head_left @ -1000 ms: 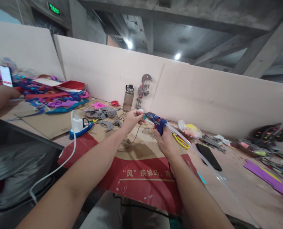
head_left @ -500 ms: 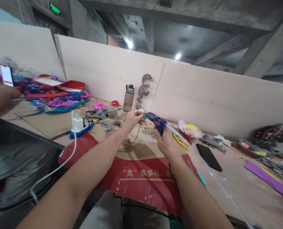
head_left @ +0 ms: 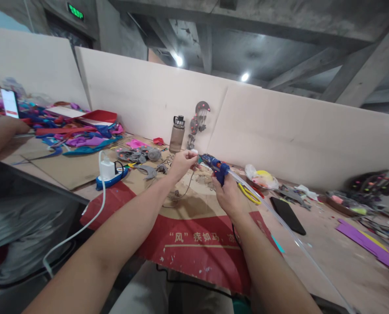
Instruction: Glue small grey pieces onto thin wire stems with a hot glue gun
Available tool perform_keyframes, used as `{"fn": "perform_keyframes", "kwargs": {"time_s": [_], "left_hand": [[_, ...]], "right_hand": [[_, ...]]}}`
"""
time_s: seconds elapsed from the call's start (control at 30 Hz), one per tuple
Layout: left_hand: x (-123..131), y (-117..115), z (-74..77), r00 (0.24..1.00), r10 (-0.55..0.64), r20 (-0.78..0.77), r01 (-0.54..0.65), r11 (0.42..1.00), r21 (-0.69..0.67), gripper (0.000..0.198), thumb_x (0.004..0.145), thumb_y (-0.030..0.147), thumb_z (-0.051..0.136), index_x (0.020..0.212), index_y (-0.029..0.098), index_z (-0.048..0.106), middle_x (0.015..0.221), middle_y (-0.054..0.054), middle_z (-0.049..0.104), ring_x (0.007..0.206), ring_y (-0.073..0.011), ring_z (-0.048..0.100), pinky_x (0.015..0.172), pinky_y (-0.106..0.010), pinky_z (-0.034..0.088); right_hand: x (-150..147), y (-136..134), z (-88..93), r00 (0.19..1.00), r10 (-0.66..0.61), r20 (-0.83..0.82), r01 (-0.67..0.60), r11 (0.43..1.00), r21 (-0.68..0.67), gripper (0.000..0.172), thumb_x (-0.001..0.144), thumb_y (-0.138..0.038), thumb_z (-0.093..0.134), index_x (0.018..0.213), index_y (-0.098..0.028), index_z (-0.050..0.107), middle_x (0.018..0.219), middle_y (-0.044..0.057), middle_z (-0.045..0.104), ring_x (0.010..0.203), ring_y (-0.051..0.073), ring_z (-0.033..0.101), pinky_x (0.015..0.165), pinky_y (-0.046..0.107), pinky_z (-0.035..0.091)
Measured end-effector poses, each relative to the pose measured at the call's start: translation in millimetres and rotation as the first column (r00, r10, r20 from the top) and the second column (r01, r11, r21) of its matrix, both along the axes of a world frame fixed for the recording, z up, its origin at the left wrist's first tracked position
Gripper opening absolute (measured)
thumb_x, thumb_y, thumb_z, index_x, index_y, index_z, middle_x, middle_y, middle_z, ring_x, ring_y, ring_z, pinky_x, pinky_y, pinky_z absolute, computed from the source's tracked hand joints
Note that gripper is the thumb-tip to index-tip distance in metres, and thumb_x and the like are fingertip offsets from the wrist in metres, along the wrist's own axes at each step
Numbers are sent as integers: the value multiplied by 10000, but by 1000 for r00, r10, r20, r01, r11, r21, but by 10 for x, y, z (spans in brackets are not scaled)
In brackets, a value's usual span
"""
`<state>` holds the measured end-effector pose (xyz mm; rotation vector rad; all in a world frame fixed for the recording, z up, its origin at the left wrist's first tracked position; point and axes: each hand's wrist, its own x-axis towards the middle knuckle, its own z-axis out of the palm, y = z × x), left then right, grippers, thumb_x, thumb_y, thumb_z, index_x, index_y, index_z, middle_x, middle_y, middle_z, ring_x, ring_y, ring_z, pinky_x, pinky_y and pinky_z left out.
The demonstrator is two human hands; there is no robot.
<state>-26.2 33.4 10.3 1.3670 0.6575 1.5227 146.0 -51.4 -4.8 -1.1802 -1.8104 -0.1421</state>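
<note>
My right hand (head_left: 228, 189) is wrapped round the handle of a blue hot glue gun (head_left: 218, 168). A long clear glue stick (head_left: 279, 220) runs out of its back end toward the lower right. My left hand (head_left: 185, 163) pinches a thin grey cord (head_left: 191, 183) close to the nozzle; the small piece at the fingertips is too small to make out. The cord hangs in a loop down to the cardboard. Below both hands lies a red-and-tan cardboard sheet (head_left: 194, 257). Yellow-handled pliers (head_left: 248, 194) lie just right of my right hand.
A water bottle (head_left: 177, 136) stands at the back beside a grey dotted ornament (head_left: 199, 120) on the white partition. A black phone (head_left: 287, 215) lies at right. On the left are a blue power strip (head_left: 111, 178), fabric scraps (head_left: 83, 141) and another person's arm (head_left: 4, 133).
</note>
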Motion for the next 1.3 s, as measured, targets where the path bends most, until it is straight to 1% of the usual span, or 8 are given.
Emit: {"fn": "perform_keyframes", "kwargs": {"time_s": [0.13, 0.33, 0.47, 0.57, 0.8, 0.97, 1.1, 1.3], "left_hand": [[9, 14, -12, 1000, 5, -4, -5, 1000, -1, 214, 726, 247, 728, 801, 110, 583, 630, -5, 627, 530, -126, 659, 445, -182, 474], [-3, 25, -16, 1000, -5, 1, 5, 1000, 17, 220, 728, 264, 725, 802, 110, 586, 610, -2, 615, 535, -136, 662, 446, -193, 485], [-11, 27, -18, 1000, 2, 12, -2, 1000, 12, 220, 729, 261, 724, 809, 107, 588, 609, -5, 616, 535, -138, 664, 448, -191, 487], [-9, 37, -30, 1000, 1, 10, -1, 1000, 16, 232, 729, 272, 728, 810, 108, 586, 617, -7, 618, 538, -139, 664, 449, -193, 487], [-9, 37, -28, 1000, -12, 5, 12, 1000, 16, 239, 720, 276, 736, 800, 116, 578, 625, -2, 621, 537, -135, 662, 445, -191, 478], [-16, 9, -6, 1000, -10, 26, 10, 1000, 14, 216, 730, 259, 719, 804, 111, 580, 620, -6, 628, 535, -139, 665, 442, -194, 479], [-4, 17, -16, 1000, -11, 20, 10, 1000, 20, 224, 729, 271, 723, 808, 116, 581, 624, -1, 626, 533, -132, 662, 442, -190, 480], [3, 26, -28, 1000, -8, -1, 8, 1000, 8, 242, 720, 274, 740, 812, 115, 583, 641, -6, 632, 533, -127, 660, 446, -183, 473]], "right_hand": [[10, 17, -16, 1000, -23, -5, 23, 1000, 0, 389, 900, -374, 461, 1200, -133, 526, 1168, 185, 620, 1120, 314, 566, 974, 505, 427], [4, -1, 0, 999, -36, 2, 36, 999, -8, 389, 901, -375, 462, 1204, -139, 522, 1146, 180, 628, 1105, 308, 575, 967, 495, 435], [-3, -9, 6, 1000, -26, 9, 26, 999, 19, 397, 900, -366, 460, 1223, -141, 514, 1180, 179, 616, 1136, 307, 560, 981, 495, 427], [-3, -6, 2, 1000, -21, 8, 21, 1000, 14, 402, 900, -366, 459, 1232, -144, 513, 1187, 176, 614, 1133, 304, 563, 978, 490, 431], [0, 6, -8, 1000, -19, -17, 19, 1000, -2, 392, 896, -365, 467, 1214, -141, 520, 1177, 178, 616, 1125, 303, 560, 977, 496, 426], [-3, 7, -8, 1000, -7, -22, 7, 1000, 11, 379, 895, -360, 469, 1205, -148, 524, 1174, 172, 618, 1127, 299, 560, 978, 496, 427], [-11, 3, 0, 1000, 4, -22, -3, 1000, 21, 385, 898, -364, 464, 1216, -155, 520, 1167, 166, 620, 1140, 297, 554, 984, 496, 423], [-13, -21, 16, 1000, -12, -20, 11, 1000, -21, 394, 902, -366, 456, 1219, -143, 526, 1184, 176, 613, 1143, 299, 555, 980, 494, 428]]}}
